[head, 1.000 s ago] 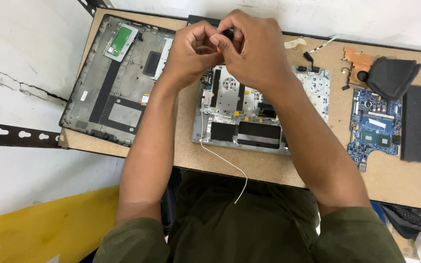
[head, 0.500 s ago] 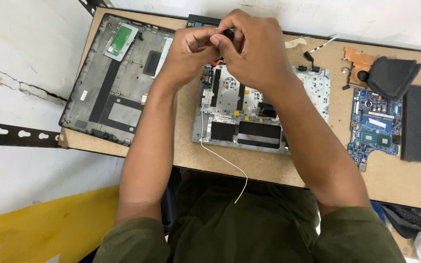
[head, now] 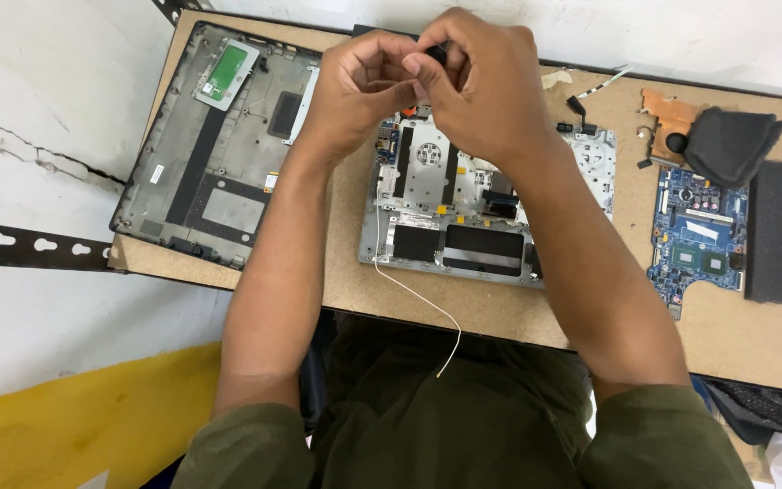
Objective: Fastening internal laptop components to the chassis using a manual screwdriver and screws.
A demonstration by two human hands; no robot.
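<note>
View: seen from above, a person in a dark olive shirt sits at a chipboard table (head: 463,308), both forearms reaching away from the body
Left hand: the left hand (head: 361,86) is curled, its fingertips pressed against those of the other hand; what they grip, if anything, cannot be told
Right hand: the right hand (head: 481,86) is closed, fingers pinching a small black part (head: 436,52) that peeks out at the top of the grip
Small black part: held above the far edge of an opened silver laptop chassis (head: 450,213), mostly hidden by fingers
Chassis: lies under both hands, inner metal plates showing; a thin white wire (head: 414,294) trails from it over the near table edge
Left of hands: a dark grey laptop bottom cover (head: 214,158), inside up
Right side: a blue circuit board (head: 699,240), a black foam pad (head: 778,231) just beside it, a dark cloth (head: 730,143) and a copper heat sink (head: 667,113)
</note>
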